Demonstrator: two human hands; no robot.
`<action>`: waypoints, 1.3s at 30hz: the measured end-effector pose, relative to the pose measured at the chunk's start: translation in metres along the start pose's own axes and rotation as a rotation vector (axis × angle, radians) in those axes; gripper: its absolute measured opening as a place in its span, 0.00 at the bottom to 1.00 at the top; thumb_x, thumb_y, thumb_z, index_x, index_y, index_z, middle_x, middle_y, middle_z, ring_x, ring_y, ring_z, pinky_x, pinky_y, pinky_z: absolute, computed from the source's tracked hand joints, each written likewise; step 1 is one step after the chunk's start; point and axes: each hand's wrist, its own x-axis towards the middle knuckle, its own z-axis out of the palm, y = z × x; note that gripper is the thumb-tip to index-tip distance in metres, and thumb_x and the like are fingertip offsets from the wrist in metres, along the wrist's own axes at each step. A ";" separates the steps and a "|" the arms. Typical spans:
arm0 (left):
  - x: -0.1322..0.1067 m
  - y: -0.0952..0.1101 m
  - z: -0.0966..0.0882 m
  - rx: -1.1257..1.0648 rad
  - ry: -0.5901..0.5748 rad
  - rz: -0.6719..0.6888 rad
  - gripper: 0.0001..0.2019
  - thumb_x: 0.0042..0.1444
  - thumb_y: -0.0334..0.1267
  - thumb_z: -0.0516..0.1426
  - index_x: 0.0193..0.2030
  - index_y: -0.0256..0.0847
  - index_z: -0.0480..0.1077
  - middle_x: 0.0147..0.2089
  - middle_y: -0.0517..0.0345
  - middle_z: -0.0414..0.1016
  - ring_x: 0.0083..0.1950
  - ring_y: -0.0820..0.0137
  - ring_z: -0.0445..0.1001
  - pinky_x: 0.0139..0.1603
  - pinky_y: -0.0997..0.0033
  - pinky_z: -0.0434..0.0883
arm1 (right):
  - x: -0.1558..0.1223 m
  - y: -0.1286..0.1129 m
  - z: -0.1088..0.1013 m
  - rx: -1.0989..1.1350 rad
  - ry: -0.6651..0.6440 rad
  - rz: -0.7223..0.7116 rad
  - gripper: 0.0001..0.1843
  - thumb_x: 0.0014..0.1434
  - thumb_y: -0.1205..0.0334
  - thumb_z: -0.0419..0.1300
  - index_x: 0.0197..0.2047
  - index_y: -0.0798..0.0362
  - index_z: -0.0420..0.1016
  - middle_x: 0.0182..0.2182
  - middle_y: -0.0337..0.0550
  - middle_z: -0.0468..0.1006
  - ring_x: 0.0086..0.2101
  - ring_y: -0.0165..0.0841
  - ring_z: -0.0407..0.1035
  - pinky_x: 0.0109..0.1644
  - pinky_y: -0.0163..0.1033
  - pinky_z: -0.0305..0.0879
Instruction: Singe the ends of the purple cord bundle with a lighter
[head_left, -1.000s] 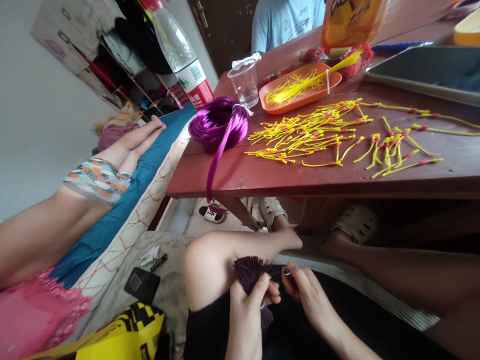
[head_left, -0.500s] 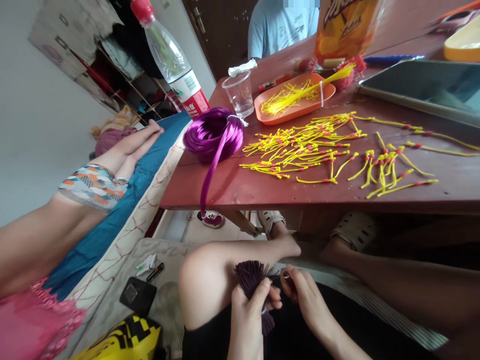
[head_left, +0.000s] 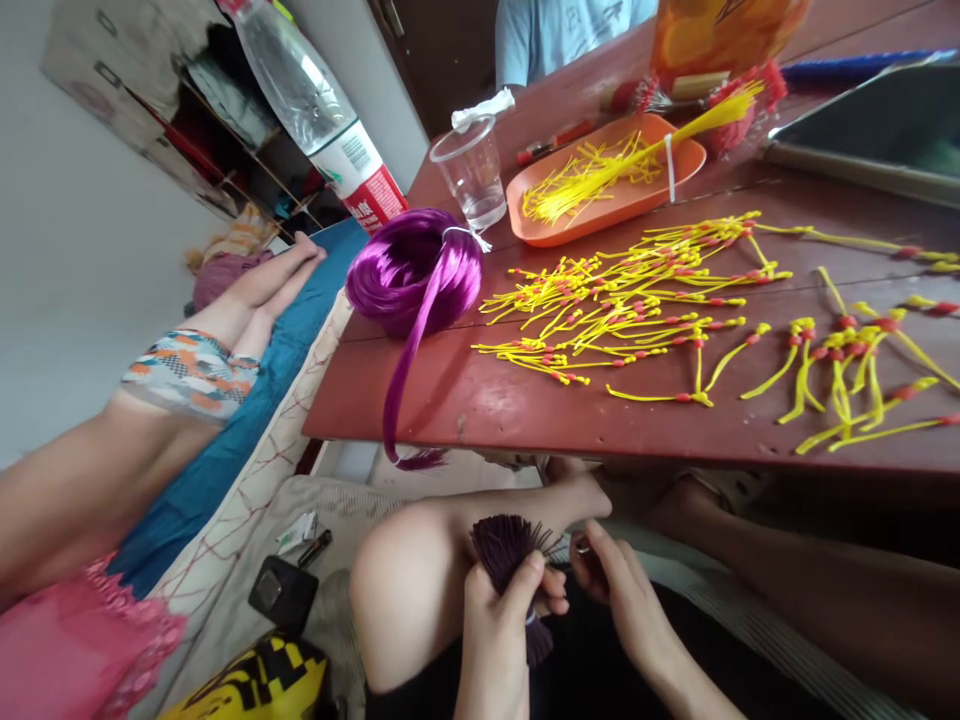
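Note:
My left hand [head_left: 502, 610] is closed around a bundle of dark purple cords [head_left: 506, 550]. The cut ends fan out above my thumb, and a pale tie wraps the bundle lower down. To its right, my right hand [head_left: 619, 595] has its fingers curled around a small metal-tipped object [head_left: 582, 546]. Most of that object is hidden, so its kind is unclear. A few loose cord ends reach into the gap between the hands. Both hands are above my lap, below the table's front edge.
On the red-brown table [head_left: 510, 405] lie a coil of purple thread [head_left: 412, 270], knotted yellow cords [head_left: 637, 290], an orange tray [head_left: 540, 232] of yellow strands, a plastic cup [head_left: 472, 175] and a bottle [head_left: 307, 100]. Another person lies on the bed [head_left: 217, 440]; someone sits across the table.
The view has shifted, so the table and its things appear larger and the front edge lower. My left hand keeps its hold on the cords; my right hand has barely moved.

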 end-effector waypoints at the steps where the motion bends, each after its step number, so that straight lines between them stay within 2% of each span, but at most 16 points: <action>1: 0.000 -0.001 0.000 -0.001 0.000 0.001 0.08 0.38 0.39 0.63 0.18 0.38 0.72 0.18 0.57 0.74 0.24 0.66 0.74 0.24 0.72 0.68 | 0.000 0.000 0.000 -0.013 0.010 0.000 0.24 0.54 0.43 0.41 0.16 0.50 0.53 0.15 0.33 0.53 0.20 0.31 0.50 0.25 0.35 0.48; 5: -0.001 -0.001 -0.001 -0.005 -0.001 0.001 0.07 0.38 0.39 0.63 0.18 0.37 0.72 0.19 0.57 0.75 0.23 0.68 0.73 0.23 0.73 0.68 | 0.000 0.001 0.000 -0.059 0.054 -0.049 0.24 0.53 0.42 0.41 0.15 0.50 0.51 0.15 0.33 0.53 0.20 0.31 0.51 0.24 0.35 0.49; 11: -0.007 0.004 0.004 -0.036 0.008 -0.009 0.07 0.41 0.35 0.61 0.19 0.34 0.71 0.18 0.57 0.73 0.22 0.71 0.71 0.23 0.76 0.68 | 0.001 0.003 0.000 -0.069 0.005 -0.085 0.24 0.55 0.44 0.40 0.15 0.49 0.48 0.14 0.32 0.49 0.18 0.29 0.46 0.23 0.35 0.44; 16: -0.011 0.007 0.006 -0.013 0.020 0.004 0.08 0.39 0.37 0.62 0.18 0.34 0.71 0.18 0.55 0.73 0.24 0.68 0.72 0.23 0.74 0.69 | 0.000 0.004 0.000 -0.068 0.001 -0.086 0.23 0.55 0.44 0.40 0.15 0.49 0.48 0.14 0.32 0.48 0.19 0.29 0.46 0.23 0.35 0.45; 22: -0.012 0.007 0.004 0.008 0.018 0.019 0.10 0.37 0.40 0.63 0.18 0.35 0.71 0.19 0.54 0.74 0.26 0.65 0.74 0.24 0.72 0.70 | -0.003 0.006 0.000 -0.069 0.070 -0.034 0.24 0.52 0.42 0.43 0.16 0.50 0.53 0.15 0.35 0.56 0.21 0.31 0.52 0.25 0.34 0.51; 26: -0.012 0.006 0.003 0.019 0.011 0.022 0.10 0.38 0.40 0.63 0.19 0.35 0.71 0.20 0.53 0.75 0.27 0.64 0.75 0.25 0.72 0.70 | -0.004 0.005 0.000 -0.063 0.081 -0.063 0.24 0.53 0.43 0.43 0.15 0.50 0.52 0.15 0.34 0.54 0.20 0.31 0.52 0.25 0.35 0.51; 32: -0.010 0.001 0.002 0.042 0.025 0.017 0.09 0.36 0.42 0.63 0.18 0.39 0.72 0.20 0.56 0.75 0.27 0.63 0.74 0.25 0.70 0.69 | -0.001 0.004 0.000 -0.041 -0.014 -0.101 0.23 0.55 0.45 0.40 0.15 0.50 0.49 0.14 0.32 0.49 0.19 0.28 0.46 0.23 0.35 0.46; 36: -0.010 0.002 0.000 0.041 0.032 0.016 0.10 0.37 0.41 0.63 0.18 0.36 0.72 0.20 0.55 0.75 0.24 0.66 0.74 0.25 0.71 0.69 | -0.007 -0.006 0.003 -0.055 0.042 -0.105 0.24 0.56 0.45 0.39 0.16 0.50 0.49 0.15 0.32 0.50 0.19 0.29 0.48 0.23 0.35 0.48; 39: -0.006 0.008 -0.004 0.021 0.013 0.024 0.10 0.36 0.41 0.63 0.17 0.35 0.71 0.17 0.57 0.73 0.21 0.70 0.71 0.22 0.75 0.68 | -0.024 -0.026 -0.013 -0.122 0.084 -0.215 0.23 0.55 0.44 0.38 0.18 0.50 0.55 0.15 0.35 0.56 0.20 0.31 0.52 0.23 0.35 0.51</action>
